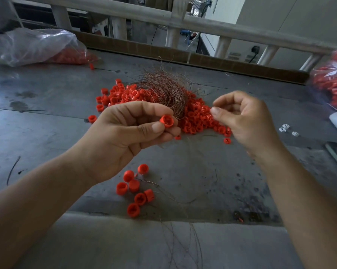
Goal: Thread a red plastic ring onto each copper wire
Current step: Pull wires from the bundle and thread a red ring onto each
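L hand (125, 136) pinches red ring (166, 121); R hand (245, 121) curled beside it, above ring pile (195, 117) mid-table (47, 117).

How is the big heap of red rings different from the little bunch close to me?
The big heap holds lots of rings piled up; the little bunch has only a few, lying in one layer. A bundle of copper wire lies on the big heap; the little bunch has just thin strands beside it. Both are the same red rings on the table.
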Tool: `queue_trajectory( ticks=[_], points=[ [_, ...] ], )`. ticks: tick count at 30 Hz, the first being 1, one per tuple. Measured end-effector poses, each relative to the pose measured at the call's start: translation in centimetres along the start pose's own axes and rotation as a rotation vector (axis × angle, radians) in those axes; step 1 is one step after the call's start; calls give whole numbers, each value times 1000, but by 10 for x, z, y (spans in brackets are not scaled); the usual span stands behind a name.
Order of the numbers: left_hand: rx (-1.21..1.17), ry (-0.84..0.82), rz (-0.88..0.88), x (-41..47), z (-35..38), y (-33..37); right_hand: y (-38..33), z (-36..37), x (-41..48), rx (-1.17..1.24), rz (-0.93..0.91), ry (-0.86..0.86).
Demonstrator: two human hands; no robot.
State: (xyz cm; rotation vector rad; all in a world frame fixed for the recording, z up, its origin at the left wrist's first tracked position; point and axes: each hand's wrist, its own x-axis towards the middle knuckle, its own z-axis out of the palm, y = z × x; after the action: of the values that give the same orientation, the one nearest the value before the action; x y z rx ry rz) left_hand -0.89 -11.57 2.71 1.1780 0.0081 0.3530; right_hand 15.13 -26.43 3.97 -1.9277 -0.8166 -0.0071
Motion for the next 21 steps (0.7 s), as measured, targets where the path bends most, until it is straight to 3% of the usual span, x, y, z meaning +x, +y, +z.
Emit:
queue_trajectory(
  ticks=[3,6,17,21],
  points=[
    [5,9,1,-1,0,1,28,-9,14,-334,52,60],
    [12,6,2,-2,-1,2,46,-10,19,-467,129,8],
    [18,-6,-1,-2,-3,2,49,-2,19,-568,100,-46],
    [37,-17,-7,-1,-3,1,46,-4,19,-472,94,-45]
  ],
)
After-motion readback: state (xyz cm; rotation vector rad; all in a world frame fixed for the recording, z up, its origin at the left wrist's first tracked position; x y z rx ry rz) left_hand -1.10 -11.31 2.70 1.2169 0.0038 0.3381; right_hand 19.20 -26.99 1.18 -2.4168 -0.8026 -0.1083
